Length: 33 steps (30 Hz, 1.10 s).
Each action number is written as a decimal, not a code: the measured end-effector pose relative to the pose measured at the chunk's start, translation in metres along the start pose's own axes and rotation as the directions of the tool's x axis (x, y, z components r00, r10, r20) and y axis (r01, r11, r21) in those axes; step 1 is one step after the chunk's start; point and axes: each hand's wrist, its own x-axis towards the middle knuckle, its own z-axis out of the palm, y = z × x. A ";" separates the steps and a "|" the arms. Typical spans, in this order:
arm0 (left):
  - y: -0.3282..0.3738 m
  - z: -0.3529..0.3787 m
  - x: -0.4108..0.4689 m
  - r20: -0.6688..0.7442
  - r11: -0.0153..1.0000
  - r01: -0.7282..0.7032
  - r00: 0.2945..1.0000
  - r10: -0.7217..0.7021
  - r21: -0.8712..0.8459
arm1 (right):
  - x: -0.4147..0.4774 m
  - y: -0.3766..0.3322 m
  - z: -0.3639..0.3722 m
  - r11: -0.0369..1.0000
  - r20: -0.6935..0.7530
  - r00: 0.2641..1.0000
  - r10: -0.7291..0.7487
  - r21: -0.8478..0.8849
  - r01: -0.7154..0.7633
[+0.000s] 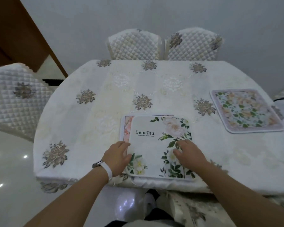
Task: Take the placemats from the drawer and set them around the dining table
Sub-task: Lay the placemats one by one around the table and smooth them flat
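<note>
Head view worries me: the top placemat (156, 145) sits at the table's (88, 128) 6 o'clock rim, so a careless pull could drag the lower placemat (126, 126) along (perhaps several, the stack reads poorly) or tip both off. My left hand (117, 157) rests at its 9 o'clock edge and my right hand (189, 154) toward 4 o'clock, apart, fingers down, gripping nothing. A laid placemat (246, 110) lies at 3 o'clock.

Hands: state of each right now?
Left hand: open, resting on left edge of top placemat.
Right hand: open, fingertips pressing the same placemat.
</note>
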 end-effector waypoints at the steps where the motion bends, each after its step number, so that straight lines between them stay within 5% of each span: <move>1: 0.002 0.001 0.007 0.030 1.000 0.010 1.000 -0.009 -0.026 | 0.003 0.004 -0.002 0.999 -0.002 0.999 0.041 0.026 -0.041; 10: 0.008 0.012 0.056 0.191 0.909 0.277 0.955 -0.226 -0.311 | 0.020 0.026 0.004 0.921 -0.040 0.946 0.321 0.249 -0.301; 16: 0.012 0.018 0.069 0.207 0.774 0.423 0.906 -0.369 -0.471 | 0.019 0.028 0.012 0.721 0.081 0.878 0.472 0.538 -0.437; 24: 0.010 0.026 0.080 0.308 0.649 0.501 0.865 -0.396 -0.573 | 0.021 0.026 0.008 0.624 0.056 0.831 0.553 0.633 -0.458; 33: 0.012 0.015 0.072 0.307 0.647 0.483 0.875 -0.374 -0.590 | 0.030 0.011 0.004 0.632 0.034 0.862 0.506 0.665 -0.398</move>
